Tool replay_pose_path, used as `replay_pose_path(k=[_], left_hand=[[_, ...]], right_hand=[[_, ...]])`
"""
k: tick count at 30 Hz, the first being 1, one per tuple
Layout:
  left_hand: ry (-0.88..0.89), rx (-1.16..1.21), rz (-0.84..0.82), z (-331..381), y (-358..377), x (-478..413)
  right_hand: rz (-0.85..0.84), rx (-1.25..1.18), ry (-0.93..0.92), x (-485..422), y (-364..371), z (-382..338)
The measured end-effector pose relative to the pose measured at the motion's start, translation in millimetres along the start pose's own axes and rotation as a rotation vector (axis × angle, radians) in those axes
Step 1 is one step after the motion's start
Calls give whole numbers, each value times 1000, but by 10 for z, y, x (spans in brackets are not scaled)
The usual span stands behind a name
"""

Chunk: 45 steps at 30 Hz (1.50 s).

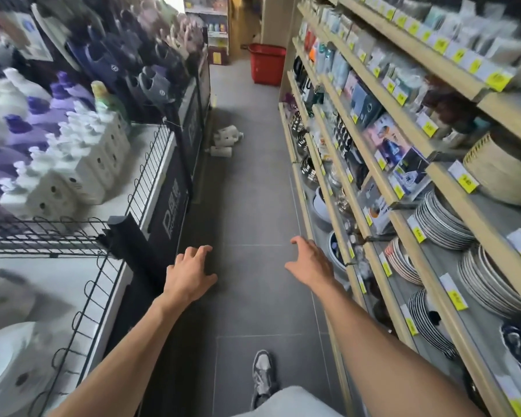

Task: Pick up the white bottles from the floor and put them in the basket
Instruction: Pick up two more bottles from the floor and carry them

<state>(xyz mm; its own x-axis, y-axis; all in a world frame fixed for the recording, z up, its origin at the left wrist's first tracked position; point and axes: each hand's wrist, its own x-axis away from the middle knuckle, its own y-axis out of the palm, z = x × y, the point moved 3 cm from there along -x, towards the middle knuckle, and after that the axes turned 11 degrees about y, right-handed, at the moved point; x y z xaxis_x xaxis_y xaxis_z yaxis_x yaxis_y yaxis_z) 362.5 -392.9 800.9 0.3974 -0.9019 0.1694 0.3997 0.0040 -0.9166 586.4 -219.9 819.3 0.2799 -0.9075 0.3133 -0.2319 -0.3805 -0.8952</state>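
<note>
Nothing is collected yet: both hands, left hand [190, 273] and right hand [309, 260], are released and empty, while the white bottles [226, 139] lie on the floor [253, 206] by the left display's foot, well short of the red basket [266, 64].

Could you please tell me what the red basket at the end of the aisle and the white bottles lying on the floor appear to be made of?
The red rectangular basket looks like moulded plastic: uniform colour and a thick rim. The white bottles on the grey floor look like opaque plastic, smooth and matte, though too distant and blurred to be sure.
</note>
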Motion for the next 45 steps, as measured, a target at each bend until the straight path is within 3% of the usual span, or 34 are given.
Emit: replay_pose_path(k=[8, 18, 23, 37, 45], left_hand=[[-19, -42, -33, -63, -57, -663], [-96, -89, -50, -239, -293, -1768], [-92, -127, -50, -426, -476, -2342], [30, -78, -44, -780, -1009, -4100], [68, -75, -84, -899, -1085, -4976]], right_hand=[[57, -153, -16, -733, -8, -249], [-27, -100, -40, -2058, -337, -558], [38, -174, -25, -2550, -423, -713], [-65, -50, 12, -3928, -516, -1768], [-69, -39, 60, -4587, -607, -1962]])
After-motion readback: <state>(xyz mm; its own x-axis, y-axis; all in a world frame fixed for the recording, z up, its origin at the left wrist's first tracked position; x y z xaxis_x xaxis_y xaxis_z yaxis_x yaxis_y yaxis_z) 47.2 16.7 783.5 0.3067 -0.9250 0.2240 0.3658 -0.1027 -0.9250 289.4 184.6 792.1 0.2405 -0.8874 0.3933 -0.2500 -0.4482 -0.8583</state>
